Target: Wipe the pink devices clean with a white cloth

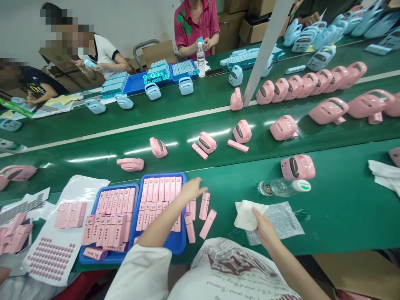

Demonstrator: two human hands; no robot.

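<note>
My left hand [194, 188] is over the right edge of a blue tray [178, 246] that holds rows of pink sticks [156, 189]. Its fingers are apart and point right, with nothing visible in them. Just below and right of it, several loose pink sticks [204, 206] lie on the green table. My right hand [263, 221] is closed on a white cloth [246, 214], at the left side of a clear plastic sheet [286, 221]. Behind that hand a clear bottle [279, 187] lies on its side, close to a pink case [298, 167].
Pink cases [207, 142] stand along the green conveyor [93, 160] ahead. At left are a second blue tray [103, 259] and a white sticker sheet [51, 260]. People sit across the line among blue cases [186, 85]. A grey post [264, 46] rises beyond the conveyor.
</note>
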